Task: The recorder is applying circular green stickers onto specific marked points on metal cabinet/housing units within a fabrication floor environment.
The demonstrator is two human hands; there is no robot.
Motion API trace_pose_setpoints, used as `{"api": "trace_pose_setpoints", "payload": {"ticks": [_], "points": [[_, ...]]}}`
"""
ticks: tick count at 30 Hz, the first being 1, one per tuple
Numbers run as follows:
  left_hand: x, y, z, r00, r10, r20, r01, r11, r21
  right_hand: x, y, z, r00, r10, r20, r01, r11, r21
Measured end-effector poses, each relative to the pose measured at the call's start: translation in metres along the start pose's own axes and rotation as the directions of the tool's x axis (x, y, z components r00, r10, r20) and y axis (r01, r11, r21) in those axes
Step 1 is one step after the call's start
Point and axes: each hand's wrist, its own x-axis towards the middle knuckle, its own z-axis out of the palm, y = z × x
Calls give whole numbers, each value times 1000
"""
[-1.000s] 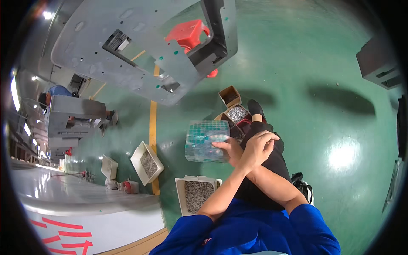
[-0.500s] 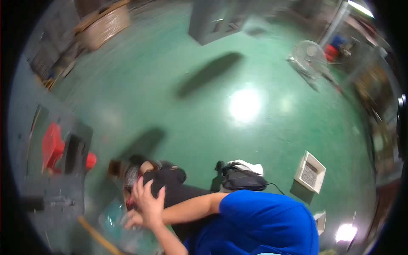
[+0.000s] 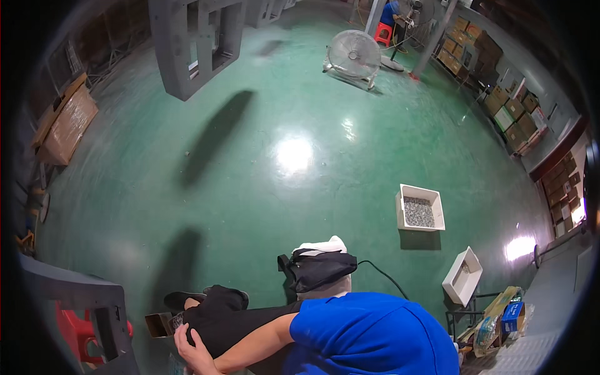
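Observation:
My right forearm reaches left from a blue sleeve across black trousers [image 3: 240,328]. At the lower left, my right hand [image 3: 197,353] is beside the bent knee, its visible fingers apart and nothing seen in them; its lower part runs toward the picture's edge. Just past the fingertips, a small brown open box [image 3: 159,325] stands on the floor by my shoe. Speckled grey material [image 3: 177,320] shows between the box and the knee, too small to make out. My left hand is out of view.
A grey frame [image 3: 94,290] with a red stool [image 3: 78,331] behind it stands left. White trays [image 3: 420,209] lie right, one holding small grey pieces. A black bag [image 3: 322,269] lies ahead; a floor fan [image 3: 354,56] and a seated person [image 3: 390,15] are farther off.
The view has swung, so the floor and trays shift. Two forearms met near the knee before; only the right one shows now. The right hand is lower in the picture.

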Motion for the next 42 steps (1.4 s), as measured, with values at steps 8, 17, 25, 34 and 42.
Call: {"api": "trace_pose_setpoints", "payload": {"ticks": [8,17,25,34,42], "points": [[-36,32,-66,722,188,-666,111,919,379,29,4,4,998,58,-28,-49,963,266],[-140,-129,-116,829,-557,45,557,830,27,-32,-28,-6,934,-298,195,334,925,-184],[-97,21,-84,861,-462,-216,365,854,-370,-153,-140,-91,841,-537,62,466,660,-589],[-139,22,-111,718,-679,-155,629,728,-273,-384,-112,-325,465,-115,-878,-273,924,-266],[-113,14,-101,868,-497,-20,491,862,-127,-415,31,-346,599,307,-740,-141,949,281]]}}
